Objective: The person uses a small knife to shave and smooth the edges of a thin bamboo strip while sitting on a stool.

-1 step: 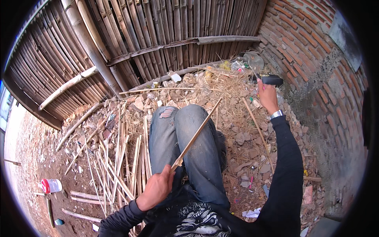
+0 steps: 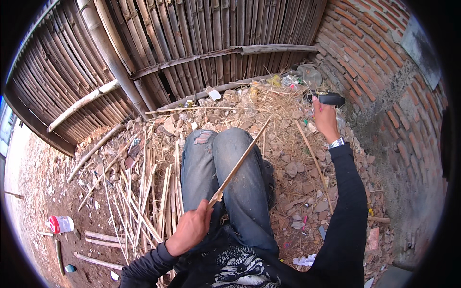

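We note the left hand [image 2: 193, 225] closed round the lower end of a stick [image 2: 238, 166], which slants up and rightward over the jeans [image 2: 230, 144]. Right hand [image 2: 326, 122] reaches out ahead, fingers curled, at a black object [image 2: 330, 99] near the brick wall [image 2: 384, 57]; we cannot tell whether it grips. Strips [image 2: 164, 197] lie left of the legs; farther left, a tub [image 2: 62, 224].

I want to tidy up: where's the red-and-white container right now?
In the head view, the red-and-white container is on the ground at the lower left, left of the loose pale strips and just above a short stick.
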`<state>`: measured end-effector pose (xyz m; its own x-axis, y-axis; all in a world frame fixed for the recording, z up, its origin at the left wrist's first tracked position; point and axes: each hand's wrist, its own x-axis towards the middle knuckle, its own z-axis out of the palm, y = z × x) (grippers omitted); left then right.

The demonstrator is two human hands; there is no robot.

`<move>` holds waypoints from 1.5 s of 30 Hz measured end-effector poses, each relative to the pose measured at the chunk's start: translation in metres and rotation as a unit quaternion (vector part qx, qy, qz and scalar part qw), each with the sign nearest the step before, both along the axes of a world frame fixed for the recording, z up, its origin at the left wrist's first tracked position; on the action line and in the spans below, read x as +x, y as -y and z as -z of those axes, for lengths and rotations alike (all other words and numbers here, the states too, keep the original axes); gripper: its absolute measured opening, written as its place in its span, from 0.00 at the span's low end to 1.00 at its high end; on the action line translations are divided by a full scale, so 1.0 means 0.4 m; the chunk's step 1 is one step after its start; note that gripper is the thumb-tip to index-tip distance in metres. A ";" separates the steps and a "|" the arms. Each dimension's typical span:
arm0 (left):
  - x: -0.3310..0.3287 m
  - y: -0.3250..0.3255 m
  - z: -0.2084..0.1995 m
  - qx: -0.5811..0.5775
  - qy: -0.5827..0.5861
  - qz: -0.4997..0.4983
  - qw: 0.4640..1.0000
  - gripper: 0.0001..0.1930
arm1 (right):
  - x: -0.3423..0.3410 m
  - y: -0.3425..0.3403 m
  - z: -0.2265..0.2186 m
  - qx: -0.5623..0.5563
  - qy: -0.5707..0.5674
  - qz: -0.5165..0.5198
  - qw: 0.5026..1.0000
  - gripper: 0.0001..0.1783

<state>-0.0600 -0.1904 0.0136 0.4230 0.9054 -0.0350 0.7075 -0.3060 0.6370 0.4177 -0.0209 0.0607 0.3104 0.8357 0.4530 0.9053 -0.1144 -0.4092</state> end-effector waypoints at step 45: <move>0.064 -0.067 -0.007 0.062 -0.064 0.006 0.996 0.14 | -0.331 0.025 0.074 0.084 -0.118 -0.155 0.977 0.22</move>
<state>-0.0343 -0.1636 0.0166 0.4324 0.9014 0.0228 0.7763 -0.3850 0.4990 0.2852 -0.0308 0.0311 0.1663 0.8265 0.5379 0.7640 0.2369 -0.6001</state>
